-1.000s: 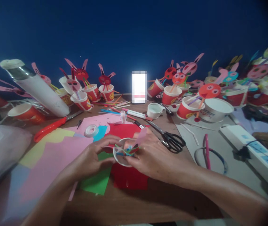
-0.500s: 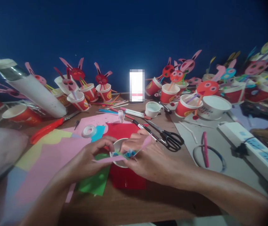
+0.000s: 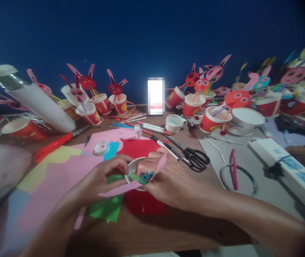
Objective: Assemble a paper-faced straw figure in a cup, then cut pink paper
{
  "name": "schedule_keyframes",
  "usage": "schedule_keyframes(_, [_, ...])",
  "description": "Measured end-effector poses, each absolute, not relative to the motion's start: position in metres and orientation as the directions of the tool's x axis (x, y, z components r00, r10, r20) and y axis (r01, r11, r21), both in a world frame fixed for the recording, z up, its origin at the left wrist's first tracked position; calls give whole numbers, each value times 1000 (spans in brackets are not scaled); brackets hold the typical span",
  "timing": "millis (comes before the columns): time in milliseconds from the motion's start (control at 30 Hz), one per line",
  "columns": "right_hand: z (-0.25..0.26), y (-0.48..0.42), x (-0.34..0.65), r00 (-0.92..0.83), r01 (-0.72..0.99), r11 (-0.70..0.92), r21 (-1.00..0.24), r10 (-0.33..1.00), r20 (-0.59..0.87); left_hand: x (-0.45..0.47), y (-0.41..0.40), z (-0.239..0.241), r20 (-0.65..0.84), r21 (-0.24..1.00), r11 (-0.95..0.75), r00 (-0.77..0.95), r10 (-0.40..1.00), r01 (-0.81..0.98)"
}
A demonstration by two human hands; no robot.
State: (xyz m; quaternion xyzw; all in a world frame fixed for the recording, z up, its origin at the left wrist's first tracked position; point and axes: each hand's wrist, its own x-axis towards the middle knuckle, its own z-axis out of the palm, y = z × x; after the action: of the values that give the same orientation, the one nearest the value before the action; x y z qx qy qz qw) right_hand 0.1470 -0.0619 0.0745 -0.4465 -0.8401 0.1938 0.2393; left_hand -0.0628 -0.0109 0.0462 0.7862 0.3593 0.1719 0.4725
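Note:
My left hand [image 3: 101, 180] is closed on the near-left rim of a white-lined paper cup [image 3: 133, 166] in the middle of the table. Over the cup's mouth, my right hand [image 3: 175, 182] reaches in with fingers curled round a paper cutout. That cutout has pink ear-like strips [image 3: 117, 190], a green part [image 3: 136, 177] and blue tube-like ends [image 3: 147, 175], perhaps straws. The fingertips of my right hand are hidden inside the cup. Beneath the cup lie red paper [image 3: 145, 203] and green paper [image 3: 106, 207].
Black-handled scissors [image 3: 198, 159] and pens lie to the right, near a power strip [image 3: 286, 160]. A tape roll [image 3: 101, 148], coloured paper [image 3: 56, 189] and a red-handled cutter [image 3: 52, 147] are at left. Cups with paper rabbits [image 3: 118, 103] and a phone [image 3: 156, 96] line the back.
The cutout has turned in my right hand: one pink strip now points further down and left, the other stands more upright, and more green shows. My left hand stays at the cup.

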Motion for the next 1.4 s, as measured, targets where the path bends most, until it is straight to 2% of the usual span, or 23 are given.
schedule_keyframes(200, [76, -62, 145, -497, 712, 534, -456, 842, 209, -61, -10, 44, -48, 926, -243, 728, 684, 289])
schedule_keyframes(333, [78, -61, 145, -510, 707, 521, -478, 844, 165, -57, -11, 48, -68, 929, -202, 680, 730, 309])
schedule_keyframes(500, [79, -56, 143, -514, 700, 508, -501, 846, 139, -58, -11, 50, -57, 899, -252, 665, 745, 359])
schedule_keyframes(900, [75, -52, 130, -495, 766, 509, -393, 857, 146, -67, -7, 41, -64, 856, -293, 649, 758, 427])
schedule_keyframes(1000, [79, -51, 127, -472, 811, 476, -339, 876, 100, -65, -5, 33, -100, 823, -296, 636, 766, 486])
schedule_keyframes(1167, [85, -52, 124, -477, 846, 450, -287, 878, -28, -57, -7, 38, -200, 778, -208, 548, 812, 593])
schedule_keyframes(1400, [72, -51, 131, -495, 816, 499, -291, 864, 91, -64, 0, 40, -321, 889, -42, 687, 652, 455])
